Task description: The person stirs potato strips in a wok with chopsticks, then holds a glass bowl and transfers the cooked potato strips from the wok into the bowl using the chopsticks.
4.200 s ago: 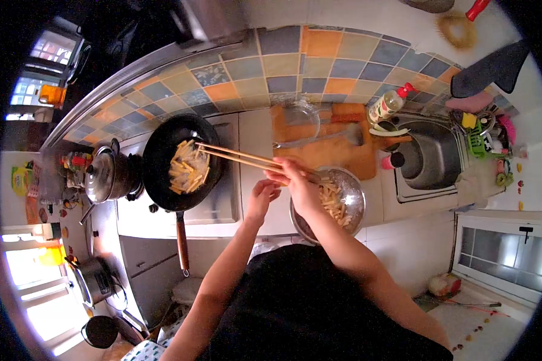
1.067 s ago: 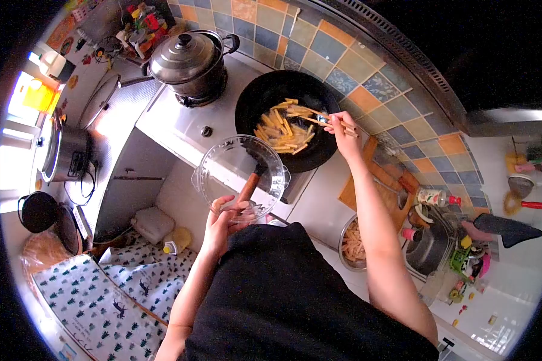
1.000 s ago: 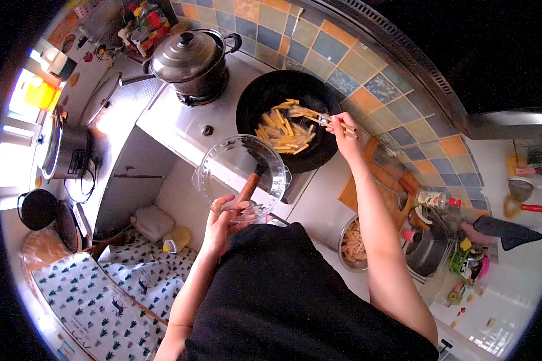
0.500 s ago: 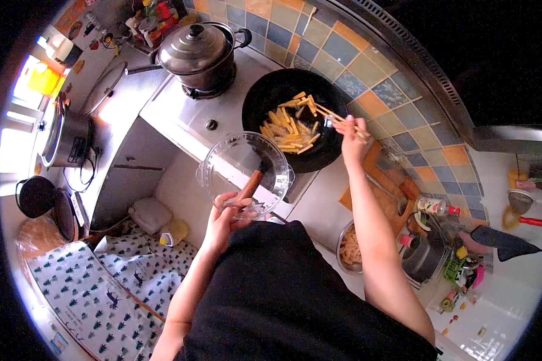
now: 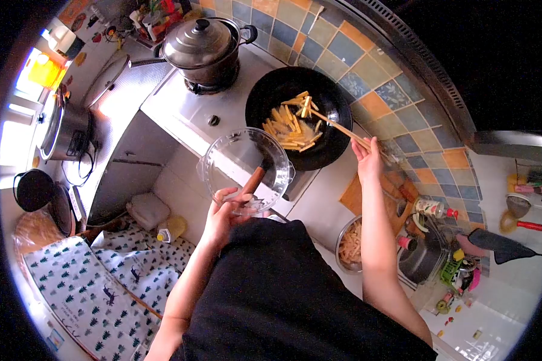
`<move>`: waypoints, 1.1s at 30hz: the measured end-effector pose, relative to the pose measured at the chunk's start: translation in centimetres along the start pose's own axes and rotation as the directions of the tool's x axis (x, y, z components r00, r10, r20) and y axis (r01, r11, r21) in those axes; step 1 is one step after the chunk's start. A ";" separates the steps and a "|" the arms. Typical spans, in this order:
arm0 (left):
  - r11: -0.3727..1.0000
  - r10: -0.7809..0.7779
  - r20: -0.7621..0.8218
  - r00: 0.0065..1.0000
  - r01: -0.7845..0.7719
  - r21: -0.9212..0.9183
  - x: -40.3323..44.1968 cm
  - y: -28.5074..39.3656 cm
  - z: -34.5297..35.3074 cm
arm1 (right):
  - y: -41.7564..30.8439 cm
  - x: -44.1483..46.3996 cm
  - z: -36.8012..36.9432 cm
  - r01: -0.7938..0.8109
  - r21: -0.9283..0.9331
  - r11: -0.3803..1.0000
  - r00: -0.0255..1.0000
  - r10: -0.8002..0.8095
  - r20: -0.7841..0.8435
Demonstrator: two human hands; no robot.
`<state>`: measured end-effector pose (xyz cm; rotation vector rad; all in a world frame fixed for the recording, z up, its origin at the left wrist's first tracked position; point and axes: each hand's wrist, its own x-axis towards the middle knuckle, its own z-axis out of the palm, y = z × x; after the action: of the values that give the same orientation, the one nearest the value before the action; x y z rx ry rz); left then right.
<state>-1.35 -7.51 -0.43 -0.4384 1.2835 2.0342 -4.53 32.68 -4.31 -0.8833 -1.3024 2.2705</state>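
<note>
My left hand (image 5: 223, 215) is closed on a clear bowl (image 5: 223, 157), gripping its near side. The bowl hangs just in front of the black wok (image 5: 328, 84), and the wok's wooden handle (image 5: 254, 180) shows through it. My right hand (image 5: 369, 160) is closed around a pair of chopsticks (image 5: 338, 126) whose tips reach into the wok. At the tips are a few yellow strips (image 5: 306, 107) that look like potato fries. More fries (image 5: 286, 129) lie in bubbling oil at the bottom of the wok.
A lidded steel pot (image 5: 202, 51) stands on the back-left burner. Right of my body are a steel bowl of pale strips (image 5: 350, 245), a wooden board (image 5: 358, 195) and a sink (image 5: 424, 256). An electric cooker (image 5: 69, 132) stands far left.
My right hand has moved back and to the right, away from the wok's middle. The chopstick tips have shifted slightly left with some fries. My left hand and the bowl have barely moved.
</note>
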 end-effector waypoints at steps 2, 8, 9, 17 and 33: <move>0.999 0.027 -0.042 0.999 -0.028 -0.016 -0.2 0.1 -0.3 | -1.2 -3.5 1.7 0.121 -0.213 0.969 0.991 -0.107 0.077; 0.994 0.101 -0.137 0.985 -0.105 -0.022 -0.3 0.4 -1.7 | 0.6 -10.0 2.8 0.520 -0.647 0.558 0.808 -0.077 0.584; 0.993 0.113 -0.138 0.984 -0.116 -0.013 -0.2 0.4 -2.2 | 0.5 -10.6 3.3 0.486 -0.601 0.634 0.831 -0.125 0.541; 0.993 0.107 -0.109 0.988 -0.112 -0.043 -0.7 1.0 -2.1 | 0.0 -11.5 3.9 0.541 -0.549 0.638 0.806 -0.205 0.556; 0.998 0.041 -0.098 0.994 -0.045 -0.041 -0.3 0.9 -2.9 | -2.8 -13.3 5.7 0.563 -0.511 0.650 0.814 -0.330 0.478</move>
<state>-1.95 -10.41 -0.97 -0.5403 1.3193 2.1023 1.35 22.60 4.66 -0.2455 -2.2412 1.6114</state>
